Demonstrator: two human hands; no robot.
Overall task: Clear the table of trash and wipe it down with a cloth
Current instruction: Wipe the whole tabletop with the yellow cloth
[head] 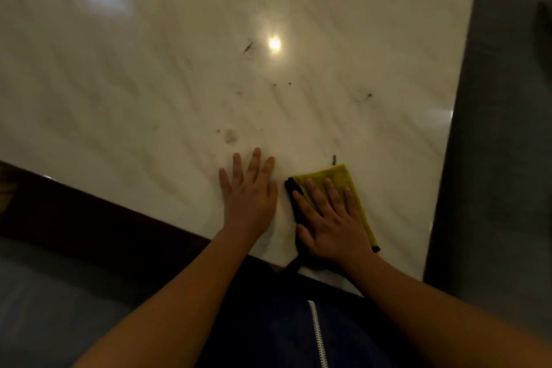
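While flat on cloth, right hand

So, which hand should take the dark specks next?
Right. The right hand lies flat on the yellow cloth, with a dark speck just beyond the cloth's far edge; the left hand rests bare on the table.

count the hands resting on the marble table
2: the left hand lies flat directly on the marble table near its front edge; the right hand presses flat on the yellow cloth beside it.
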